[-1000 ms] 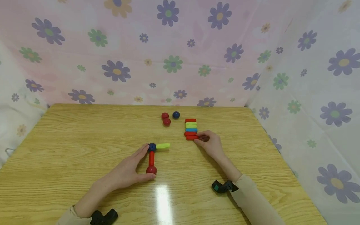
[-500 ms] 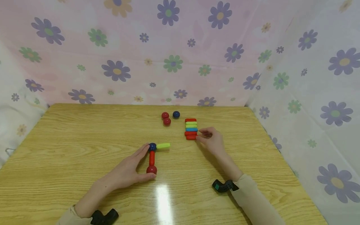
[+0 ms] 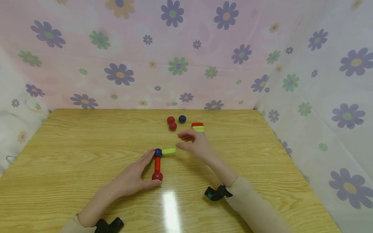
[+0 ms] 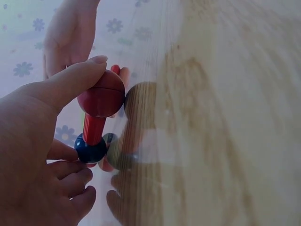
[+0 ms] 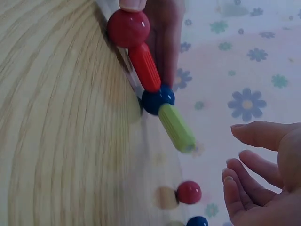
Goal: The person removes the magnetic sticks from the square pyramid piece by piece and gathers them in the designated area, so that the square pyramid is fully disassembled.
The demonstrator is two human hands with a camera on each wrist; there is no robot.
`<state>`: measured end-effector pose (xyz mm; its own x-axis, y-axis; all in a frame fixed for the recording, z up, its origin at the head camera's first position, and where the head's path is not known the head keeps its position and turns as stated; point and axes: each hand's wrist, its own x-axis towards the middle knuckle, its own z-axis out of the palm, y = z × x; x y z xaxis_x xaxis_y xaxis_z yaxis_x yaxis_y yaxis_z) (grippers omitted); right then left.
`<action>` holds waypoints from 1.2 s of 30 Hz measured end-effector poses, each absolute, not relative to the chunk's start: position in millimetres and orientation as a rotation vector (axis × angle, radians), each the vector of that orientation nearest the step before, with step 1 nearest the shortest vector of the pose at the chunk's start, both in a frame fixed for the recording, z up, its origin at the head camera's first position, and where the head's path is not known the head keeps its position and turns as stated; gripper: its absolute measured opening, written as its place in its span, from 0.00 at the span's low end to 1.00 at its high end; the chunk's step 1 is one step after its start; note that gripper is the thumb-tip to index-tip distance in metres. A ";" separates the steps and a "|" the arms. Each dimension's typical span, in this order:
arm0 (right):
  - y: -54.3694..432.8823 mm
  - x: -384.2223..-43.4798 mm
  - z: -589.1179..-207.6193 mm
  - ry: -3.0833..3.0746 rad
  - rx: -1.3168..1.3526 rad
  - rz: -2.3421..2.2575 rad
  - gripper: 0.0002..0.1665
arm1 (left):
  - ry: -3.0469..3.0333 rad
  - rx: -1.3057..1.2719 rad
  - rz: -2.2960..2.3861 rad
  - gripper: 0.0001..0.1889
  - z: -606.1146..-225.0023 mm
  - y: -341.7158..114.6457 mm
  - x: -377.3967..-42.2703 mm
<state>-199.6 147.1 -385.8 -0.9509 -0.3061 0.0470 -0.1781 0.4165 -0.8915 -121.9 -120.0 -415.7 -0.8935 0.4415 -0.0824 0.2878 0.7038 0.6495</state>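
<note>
My left hand (image 3: 131, 179) holds a small ball-and-rod toy assembly lengthwise, thumb at the red ball (image 3: 157, 176) and fingertips at the blue ball (image 3: 158, 152). A red rod (image 3: 157, 164) joins the two balls. From the blue ball a yellow-green rod (image 5: 176, 128) points right, its far end free. My right hand (image 3: 198, 147) hovers just right of that end, thumb and fingers apart with nothing seen between them in the right wrist view. Behind it lies a row of coloured rods (image 3: 197, 124), whose nearer ones the hand mostly hides in the head view.
Two loose red balls (image 3: 173, 126) touch each other toward the back of the wooden table (image 3: 87, 139). A loose dark blue ball (image 3: 182, 119) sits to their right. Flowered cloth (image 3: 179, 66) hangs behind the table and along its sides.
My right hand has left the right end of the nearest red rod and moved left toward the yellow-green rod. The left hand and the assembly have stayed in place.
</note>
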 end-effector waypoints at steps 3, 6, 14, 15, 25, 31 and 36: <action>131.5 -198.1 -385.5 2.484 -0.465 -1.569 0.25 | 2.675 0.582 0.969 0.58 -415.8 -120.8 -122.3; 121.7 -197.5 -392.7 2.467 -0.498 -1.561 0.24 | 2.671 0.580 0.975 0.58 -415.8 -121.0 -122.3; 111.5 -193.7 -414.8 2.476 -0.540 -1.572 0.20 | 2.670 0.570 0.978 0.58 -416.6 -120.1 -122.8; 110.5 -193.1 -415.7 2.477 -0.547 -1.567 0.20 | 2.671 0.570 0.978 0.58 -416.8 -120.3 -122.7; 104.1 -188.0 -429.5 2.562 -0.564 -1.494 0.16 | 2.680 0.593 0.981 0.58 -418.6 -120.7 -122.7; 101.8 -185.2 -432.8 2.583 -0.558 -1.519 0.16 | 2.677 0.594 0.985 0.58 -418.4 -120.3 -122.1; 101.1 -184.6 -434.0 2.601 -0.579 -1.501 0.15 | 2.687 0.609 0.983 0.58 -418.2 -120.0 -121.9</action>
<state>-184.6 101.1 -434.0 -0.9250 -0.3623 0.1150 -0.2809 0.4478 -0.8489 -121.9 -120.0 -418.2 -0.8908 0.4505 -0.0590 0.3061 0.6911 0.6547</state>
